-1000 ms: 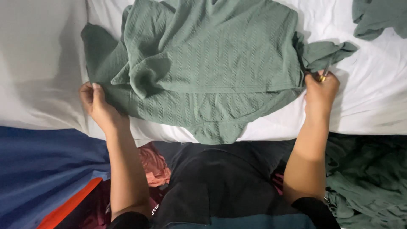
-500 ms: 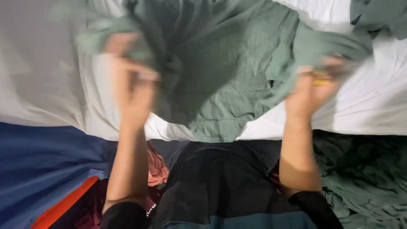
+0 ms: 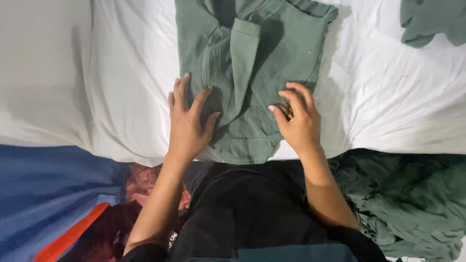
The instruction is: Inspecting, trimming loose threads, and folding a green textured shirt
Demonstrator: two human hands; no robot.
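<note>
White bed sheet [image 3: 388,106] fills the top, with the green cloth [image 3: 257,63] at 12 o'clock. A second ago the cloth lay spread wide; now it is folded narrow. Left hand [image 3: 187,123] lies flat and open on it. Right hand [image 3: 298,119] presses its edge, fingers curled, not gripping.

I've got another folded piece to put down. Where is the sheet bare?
Bare white sheet lies left of the green garment, and right of it, below the second green cloth. Crowded: the middle, under left hand and right hand.
</note>
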